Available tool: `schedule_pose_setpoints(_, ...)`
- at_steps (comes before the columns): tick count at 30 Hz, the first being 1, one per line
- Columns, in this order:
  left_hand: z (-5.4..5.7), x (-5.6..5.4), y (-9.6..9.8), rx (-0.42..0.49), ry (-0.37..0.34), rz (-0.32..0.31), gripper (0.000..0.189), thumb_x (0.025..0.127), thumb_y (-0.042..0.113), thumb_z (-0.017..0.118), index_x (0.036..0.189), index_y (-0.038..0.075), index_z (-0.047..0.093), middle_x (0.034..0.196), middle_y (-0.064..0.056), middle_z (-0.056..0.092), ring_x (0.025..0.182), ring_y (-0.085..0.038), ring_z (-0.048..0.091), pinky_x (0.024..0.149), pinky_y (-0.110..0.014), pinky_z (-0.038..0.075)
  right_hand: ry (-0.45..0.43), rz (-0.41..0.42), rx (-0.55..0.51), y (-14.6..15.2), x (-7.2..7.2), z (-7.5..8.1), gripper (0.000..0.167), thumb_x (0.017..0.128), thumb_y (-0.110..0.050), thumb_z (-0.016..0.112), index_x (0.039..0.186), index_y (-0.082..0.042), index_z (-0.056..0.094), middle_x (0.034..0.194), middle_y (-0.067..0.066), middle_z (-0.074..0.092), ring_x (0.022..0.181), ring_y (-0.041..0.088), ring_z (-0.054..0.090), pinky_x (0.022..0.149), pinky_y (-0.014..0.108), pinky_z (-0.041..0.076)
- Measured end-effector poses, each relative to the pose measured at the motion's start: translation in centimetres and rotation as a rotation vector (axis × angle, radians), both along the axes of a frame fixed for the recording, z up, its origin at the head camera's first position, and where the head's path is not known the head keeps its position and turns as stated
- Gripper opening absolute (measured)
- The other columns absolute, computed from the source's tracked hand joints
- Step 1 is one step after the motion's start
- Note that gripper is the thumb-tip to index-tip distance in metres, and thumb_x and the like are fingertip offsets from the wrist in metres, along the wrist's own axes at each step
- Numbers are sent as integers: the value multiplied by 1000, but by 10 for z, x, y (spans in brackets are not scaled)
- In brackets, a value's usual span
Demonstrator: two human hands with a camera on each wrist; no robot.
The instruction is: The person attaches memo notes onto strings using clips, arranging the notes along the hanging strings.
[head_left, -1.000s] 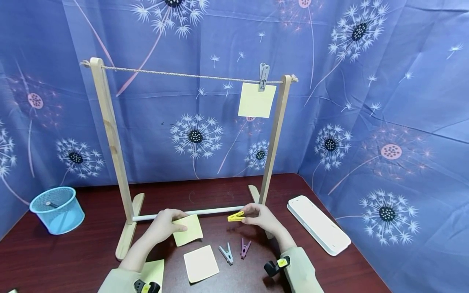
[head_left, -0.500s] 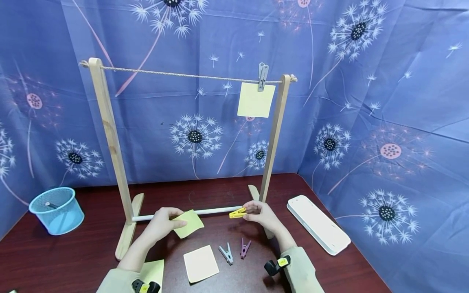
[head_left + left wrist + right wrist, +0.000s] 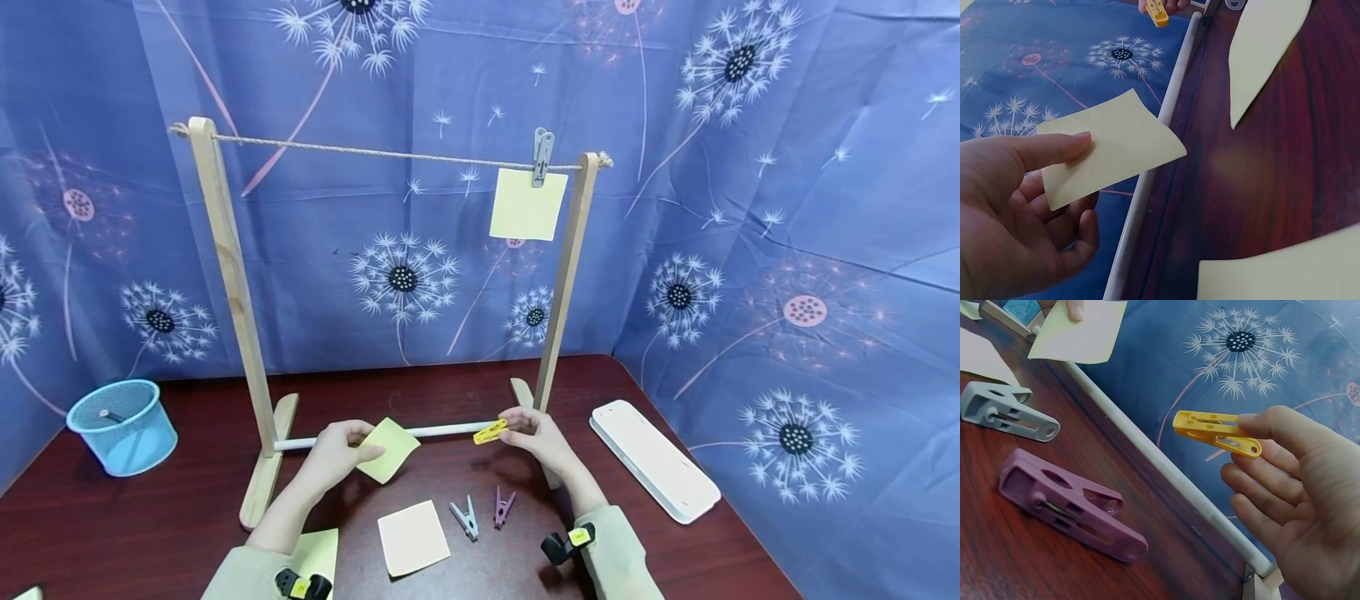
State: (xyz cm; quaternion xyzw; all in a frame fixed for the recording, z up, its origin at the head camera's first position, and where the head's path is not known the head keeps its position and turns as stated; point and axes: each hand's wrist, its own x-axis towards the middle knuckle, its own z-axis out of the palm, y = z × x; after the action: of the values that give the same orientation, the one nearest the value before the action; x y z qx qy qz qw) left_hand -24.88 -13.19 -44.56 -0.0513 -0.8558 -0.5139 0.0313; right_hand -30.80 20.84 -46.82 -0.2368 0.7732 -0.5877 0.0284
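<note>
In my left hand a yellow sticky note is pinched between thumb and fingers, raised above the table. My right hand holds a yellow clothespin by its handle end, thumb on top. Below the hands, a grey-blue clothespin and a purple clothespin lie on the table. A pale sticky note lies left of them. Another yellow note is partly covered by the left forearm. On the rope, a grey clothespin holds up a yellow note.
A wooden frame carries the rope, with a white bar low between its posts. At the left stands a blue mesh basket with something small inside. A white case lies at the right. Dandelion-printed cloth hangs behind.
The left hand has lifted the note slightly and turned it so a corner points up. My right hand has risen a little with the yellow clothespin, tilting it.
</note>
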Motion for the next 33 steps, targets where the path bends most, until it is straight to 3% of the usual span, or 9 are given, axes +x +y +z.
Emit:
schedule_pose_setpoints(5, 0, 0, 0, -1, -15, 16, 22, 80, 4, 75, 100, -3, 69, 83, -9, 72, 69, -11, 61, 63, -24, 48, 4, -6, -20, -1, -1, -1, 40, 90, -2, 66, 121, 18, 53, 111, 34, 63, 94, 3, 63, 82, 18, 52)
schedule_pose_setpoints(13, -1, 1, 1, -24, -13, 33, 27, 81, 6, 74, 106, -4, 69, 92, -12, 73, 78, -12, 62, 70, -26, 48, -35, 9, -46, -4, 1, -1, 43, 90, -1, 63, 126, 18, 49, 117, 36, 57, 106, 24, 65, 82, 18, 52)
schedule_pose_setpoints(21, -6, -1, 5, 0, -8, 47, 26, 81, 5, 74, 104, -4, 69, 92, -13, 74, 76, -11, 61, 68, -24, 47, -48, -1, -70, -5, 1, -2, 50, 88, 0, 64, 130, 19, 45, 116, 34, 56, 95, 1, 62, 80, 16, 51)
schedule_pose_setpoints(28, -7, -2, 8, 17, 4, 42, 25, 80, 4, 74, 103, -4, 70, 90, -13, 74, 75, -11, 62, 67, -22, 47, -33, -8, -45, -4, 2, -1, 43, 88, 0, 65, 122, 20, 49, 111, 34, 59, 92, -1, 63, 78, 17, 52)
schedule_pose_setpoints(33, -7, -1, 9, -2, 23, 39, 25, 80, 5, 75, 103, -3, 71, 94, -12, 74, 84, -14, 63, 72, -23, 48, -13, -12, -31, -4, 3, 0, 42, 88, -2, 65, 121, 20, 50, 111, 32, 62, 92, 1, 64, 78, 18, 53)
